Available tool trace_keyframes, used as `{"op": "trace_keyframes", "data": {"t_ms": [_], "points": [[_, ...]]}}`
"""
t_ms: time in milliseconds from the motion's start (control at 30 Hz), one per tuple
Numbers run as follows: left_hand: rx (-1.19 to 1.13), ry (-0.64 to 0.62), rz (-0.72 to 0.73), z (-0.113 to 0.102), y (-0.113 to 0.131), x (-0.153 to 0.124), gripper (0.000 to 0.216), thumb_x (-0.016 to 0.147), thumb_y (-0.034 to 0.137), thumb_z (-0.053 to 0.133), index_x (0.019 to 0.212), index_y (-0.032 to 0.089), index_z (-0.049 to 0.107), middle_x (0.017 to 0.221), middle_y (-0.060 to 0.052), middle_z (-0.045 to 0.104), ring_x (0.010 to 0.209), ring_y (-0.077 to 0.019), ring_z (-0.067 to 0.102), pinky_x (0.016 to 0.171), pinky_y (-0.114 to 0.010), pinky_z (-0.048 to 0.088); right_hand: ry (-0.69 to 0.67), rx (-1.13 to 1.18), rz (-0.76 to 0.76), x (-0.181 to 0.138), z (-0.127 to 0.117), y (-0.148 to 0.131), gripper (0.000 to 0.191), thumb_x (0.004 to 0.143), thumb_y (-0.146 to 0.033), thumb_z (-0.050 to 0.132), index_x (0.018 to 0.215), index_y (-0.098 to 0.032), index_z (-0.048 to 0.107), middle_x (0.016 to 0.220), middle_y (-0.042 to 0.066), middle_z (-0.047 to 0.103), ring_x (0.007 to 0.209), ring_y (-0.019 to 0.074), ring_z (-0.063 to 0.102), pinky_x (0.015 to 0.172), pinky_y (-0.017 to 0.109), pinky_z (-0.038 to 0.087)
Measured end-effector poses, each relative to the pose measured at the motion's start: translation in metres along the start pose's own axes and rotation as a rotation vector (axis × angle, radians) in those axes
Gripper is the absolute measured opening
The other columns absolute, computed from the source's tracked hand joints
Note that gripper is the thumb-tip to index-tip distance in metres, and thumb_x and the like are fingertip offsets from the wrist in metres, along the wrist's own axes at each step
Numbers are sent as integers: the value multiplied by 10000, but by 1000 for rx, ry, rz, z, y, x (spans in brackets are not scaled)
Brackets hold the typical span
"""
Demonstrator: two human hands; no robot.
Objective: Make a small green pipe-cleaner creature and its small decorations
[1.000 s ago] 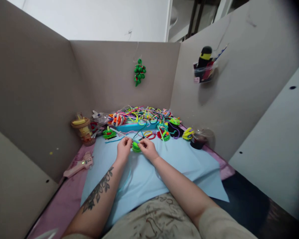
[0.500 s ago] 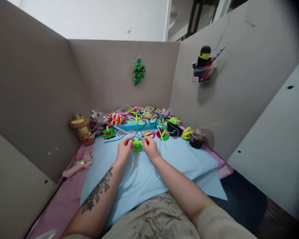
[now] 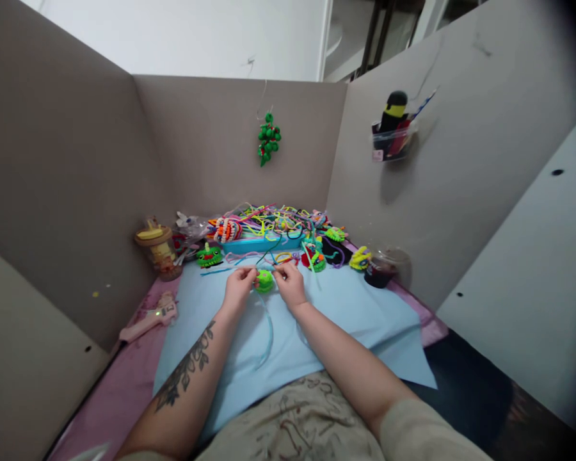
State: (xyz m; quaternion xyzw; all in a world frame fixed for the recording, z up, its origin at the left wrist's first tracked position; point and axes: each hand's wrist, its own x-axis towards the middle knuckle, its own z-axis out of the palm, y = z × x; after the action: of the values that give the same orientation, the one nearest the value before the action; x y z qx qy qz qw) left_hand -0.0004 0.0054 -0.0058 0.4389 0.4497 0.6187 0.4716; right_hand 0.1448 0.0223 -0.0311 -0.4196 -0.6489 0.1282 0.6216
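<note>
My left hand (image 3: 238, 289) and my right hand (image 3: 290, 285) are closed, pinching a small bright green pipe-cleaner ball (image 3: 264, 280) between them above a light blue sheet (image 3: 345, 307). A light blue pipe cleaner (image 3: 267, 333) hangs down from the ball toward my body in a curve. Both forearms rest over the sheet; the left one carries a tattoo.
A blue tray (image 3: 262, 244) piled with coloured pipe cleaners stands behind my hands, with small finished figures (image 3: 210, 257) beside it. A jar (image 3: 158, 251) and a pink glue gun (image 3: 148, 319) lie at left, a dark cup (image 3: 380, 271) at right. Grey partition walls surround the desk; a green ornament (image 3: 269, 139) hangs on the back wall.
The trailing light blue pipe cleaner has swung from under my left hand to hang toward the right. My hands stayed at the green ball, turning it slightly.
</note>
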Motion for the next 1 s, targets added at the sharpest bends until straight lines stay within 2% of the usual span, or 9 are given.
{"op": "trace_keyframes", "data": {"t_ms": [300,467,767,867,1000], "points": [[61,6,94,-1,4,-1,302,634,400,716,742,124,662,555,9,582,505,-108,517,510,-224,423,-35,-1,-18,-2,2,2,98,744,-170,533,742,-195,627,744,31,570,736,180,530,697,306,440],[83,29,122,-2,0,2,301,621,385,709,774,132,658,541,27,552,499,-108,499,505,-219,406,-105,29,-7,-2,4,-3,173,725,-173,520,856,-183,632,830,50,599,744,178,555,643,283,457],[50,36,146,-4,-3,3,270,638,356,686,822,162,654,686,8,606,618,-120,543,592,-223,436,-216,45,-12,-4,2,-10,165,738,-233,542,855,-180,646,767,29,611,659,158,553,599,262,444],[32,12,120,-3,0,0,303,635,373,700,842,155,666,728,-16,639,672,-139,581,610,-232,449,-213,33,-2,-4,3,-8,154,778,-271,521,812,-182,643,734,27,613,645,156,543,590,255,431],[5,-22,67,-2,3,-1,416,596,413,738,900,135,678,813,-61,684,720,-168,628,635,-256,475,-178,8,32,-3,4,-3,230,831,-298,459,718,-191,627,667,22,605,649,167,543,601,259,423]]}}
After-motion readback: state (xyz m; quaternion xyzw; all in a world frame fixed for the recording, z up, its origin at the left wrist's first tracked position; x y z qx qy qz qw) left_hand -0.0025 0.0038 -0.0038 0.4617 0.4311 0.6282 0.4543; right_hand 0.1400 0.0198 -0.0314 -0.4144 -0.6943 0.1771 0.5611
